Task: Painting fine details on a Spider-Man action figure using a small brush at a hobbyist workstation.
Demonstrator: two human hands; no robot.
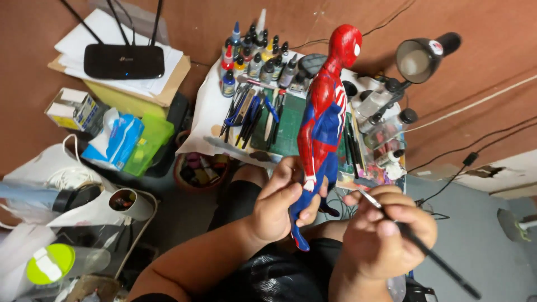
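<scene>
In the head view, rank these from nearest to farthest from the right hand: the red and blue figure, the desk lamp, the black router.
From the right hand:
1. Red and blue figure, just left, in the left hand.
2. Desk lamp, above, upper right.
3. Black router, far upper left.

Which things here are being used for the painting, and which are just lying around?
In use:
left hand holding the red and blue figure
right hand holding the paintbrush
paint bottles

Lying about:
black router
tissue pack
desk lamp
</scene>
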